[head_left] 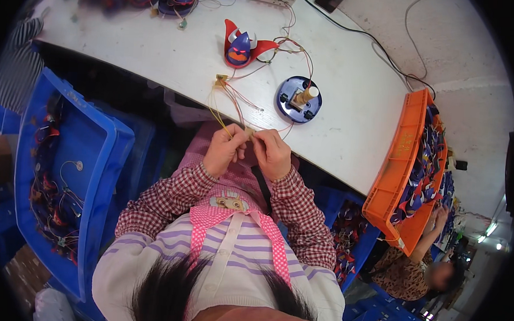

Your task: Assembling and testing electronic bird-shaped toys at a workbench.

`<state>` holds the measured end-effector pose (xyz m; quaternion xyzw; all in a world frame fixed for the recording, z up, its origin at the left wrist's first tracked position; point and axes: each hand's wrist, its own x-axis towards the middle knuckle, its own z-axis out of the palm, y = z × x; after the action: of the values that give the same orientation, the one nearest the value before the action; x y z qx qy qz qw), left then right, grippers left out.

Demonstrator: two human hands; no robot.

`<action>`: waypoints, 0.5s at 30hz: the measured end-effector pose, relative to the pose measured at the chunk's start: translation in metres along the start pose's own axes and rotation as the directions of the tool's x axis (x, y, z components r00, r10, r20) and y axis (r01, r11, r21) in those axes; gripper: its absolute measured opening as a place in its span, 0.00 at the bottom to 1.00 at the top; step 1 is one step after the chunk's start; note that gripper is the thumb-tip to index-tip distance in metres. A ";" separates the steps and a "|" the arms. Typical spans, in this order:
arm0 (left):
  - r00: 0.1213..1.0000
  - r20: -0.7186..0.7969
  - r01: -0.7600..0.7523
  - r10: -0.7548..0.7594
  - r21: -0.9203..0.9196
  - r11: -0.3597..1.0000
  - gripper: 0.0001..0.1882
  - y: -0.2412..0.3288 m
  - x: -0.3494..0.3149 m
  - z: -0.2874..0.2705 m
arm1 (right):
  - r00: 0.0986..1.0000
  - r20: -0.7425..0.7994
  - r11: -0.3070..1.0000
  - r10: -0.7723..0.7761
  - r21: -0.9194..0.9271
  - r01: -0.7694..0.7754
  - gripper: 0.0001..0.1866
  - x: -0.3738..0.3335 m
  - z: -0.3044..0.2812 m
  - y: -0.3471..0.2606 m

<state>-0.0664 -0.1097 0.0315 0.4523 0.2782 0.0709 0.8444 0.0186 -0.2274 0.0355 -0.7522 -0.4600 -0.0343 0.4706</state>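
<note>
at the near edge of a white table [350, 116], a worker's left hand [225, 150] pinches thin wires [217, 108] between closed fingers, while the right hand [273, 154] pinches a small tan piece [248, 132] beside it. beyond lie a winged toy [239, 49] and a round base [286, 97].

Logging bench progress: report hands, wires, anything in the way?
Left hand and right hand pinching tan piece. Wires trail from hands onto table. Base near right hand, not blocking.
</note>
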 end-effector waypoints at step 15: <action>1.000 -0.008 -0.007 0.007 -0.025 1.000 0.07 -0.005 0.000 -0.002 | 1.000 0.008 1.000 0.002 -0.015 -0.002 0.10 -0.002 0.004 0.000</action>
<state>-0.0682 -0.1110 0.0270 0.4422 0.2792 0.0794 0.8486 0.0157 -0.2258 0.0325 -0.7562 -0.4609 -0.0343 0.4631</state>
